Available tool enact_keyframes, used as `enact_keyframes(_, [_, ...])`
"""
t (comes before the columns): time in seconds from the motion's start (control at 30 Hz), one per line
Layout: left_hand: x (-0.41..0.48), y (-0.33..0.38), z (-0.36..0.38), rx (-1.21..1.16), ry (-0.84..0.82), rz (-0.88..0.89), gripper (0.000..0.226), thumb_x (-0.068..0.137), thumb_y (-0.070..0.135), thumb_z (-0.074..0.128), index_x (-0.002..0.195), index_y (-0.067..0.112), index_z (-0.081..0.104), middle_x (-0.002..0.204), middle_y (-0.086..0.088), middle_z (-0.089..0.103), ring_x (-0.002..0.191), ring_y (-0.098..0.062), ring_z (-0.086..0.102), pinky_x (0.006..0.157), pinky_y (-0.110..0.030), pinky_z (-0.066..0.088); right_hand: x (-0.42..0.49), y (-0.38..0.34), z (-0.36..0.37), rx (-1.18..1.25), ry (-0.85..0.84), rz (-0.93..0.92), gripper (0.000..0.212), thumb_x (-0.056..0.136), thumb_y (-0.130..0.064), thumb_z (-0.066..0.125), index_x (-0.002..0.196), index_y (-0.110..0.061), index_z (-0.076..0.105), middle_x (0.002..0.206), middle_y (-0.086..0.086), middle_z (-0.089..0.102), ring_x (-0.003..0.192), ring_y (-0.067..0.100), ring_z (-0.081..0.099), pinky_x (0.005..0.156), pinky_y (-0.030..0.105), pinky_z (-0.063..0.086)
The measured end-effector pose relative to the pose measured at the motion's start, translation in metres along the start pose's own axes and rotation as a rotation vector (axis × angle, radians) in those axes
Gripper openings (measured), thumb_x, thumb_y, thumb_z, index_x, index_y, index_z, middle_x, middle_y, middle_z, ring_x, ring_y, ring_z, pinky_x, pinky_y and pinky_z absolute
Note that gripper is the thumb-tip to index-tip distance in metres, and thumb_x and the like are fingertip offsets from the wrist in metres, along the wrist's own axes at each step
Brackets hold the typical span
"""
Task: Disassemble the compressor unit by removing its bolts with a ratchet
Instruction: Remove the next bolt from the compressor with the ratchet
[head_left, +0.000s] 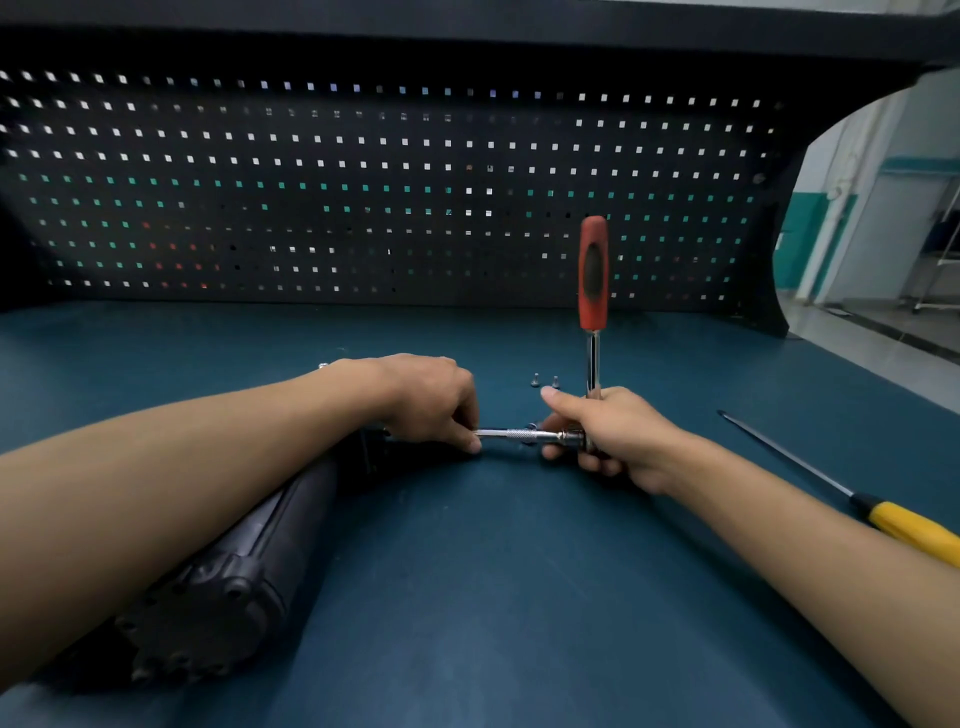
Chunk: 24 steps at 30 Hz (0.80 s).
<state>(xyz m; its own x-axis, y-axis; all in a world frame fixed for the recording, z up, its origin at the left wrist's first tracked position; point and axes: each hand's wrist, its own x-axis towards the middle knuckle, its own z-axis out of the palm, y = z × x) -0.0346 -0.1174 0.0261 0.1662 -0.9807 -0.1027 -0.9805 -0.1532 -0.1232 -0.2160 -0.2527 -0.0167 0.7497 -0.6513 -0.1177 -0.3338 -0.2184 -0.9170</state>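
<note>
Compressor unit (244, 566): dark cylinder on its side, near left of worktop (493, 597), partly under the left forearm; far end meets the tool at centre. Ratchet (593, 270): red grip w/ black inset, chrome shank, handle rising toward the far side; its head is hidden in the right hand (608, 436), fingers curled round head and lower shank. Extension bar (519, 434): chrome, knurled mid-section, runs left from the ratchet head to the compressor's far end; left hand (431, 400) pinches its left tip betw. thumb and fingertips, prob. steadying it on a bolt, which is not visible. Loose bolts (535, 380): 2 pcs, on the worktop just beyond the right hand. Progress, est.: at least 2 bolts out, 1 seemingly being worked; no. left at the far end cannot be told, and the near end cap appears to keep several fasteners in place, so the body is not yet apart. Containers: none in view; bolts lie loose, no tray or bin. Screwdriver (904, 525): yellow handle, long dark shaft, right side, well apart, untouched. Pegboard (363, 182): dark, perforated, along the far edge.
</note>
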Motion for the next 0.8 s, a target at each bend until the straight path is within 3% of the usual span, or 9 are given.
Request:
enact_keyframes(0.17, [-0.002,0.0,-0.001,-0.021,-0.011,0.011,0.025,0.089,0.057,0.063,0.092,0.034,0.073,0.069,0.018,0.061,0.066,0.006,0.051,0.053,-0.022,0.033,0.0,-0.005,-0.002,0.067,-0.042,0.108,0.051,0.097,-0.056,0.055,0.101,-0.007,0.07,0.076,0.012,0.076,0.034,0.01,0.037,0.033,0.016,0.02])
enact_keyframes(0.43, [-0.003,0.001,-0.001,-0.025,-0.018,0.008,0.023,0.089,0.058,0.063,0.074,0.04,0.064,0.069,0.018,0.063,0.066,0.005,0.053,0.054,-0.023,0.035,0.007,-0.004,-0.006,0.121,-0.098,0.196,0.049,0.097,-0.056,0.054,0.097,-0.008,0.065,0.076,0.014,0.075,0.031,0.009,0.035,0.032,0.014,0.02])
enact_keyframes(0.8, [-0.003,0.001,-0.002,-0.061,-0.03,-0.006,0.02,0.089,0.056,0.064,0.079,0.039,0.068,0.071,0.019,0.064,0.07,0.003,0.055,0.056,-0.024,0.037,0.012,-0.01,-0.009,0.152,-0.163,0.284,0.051,0.098,-0.059,0.047,0.091,-0.01,0.058,0.073,0.013,0.074,0.03,0.011,0.036,0.031,0.012,0.017])
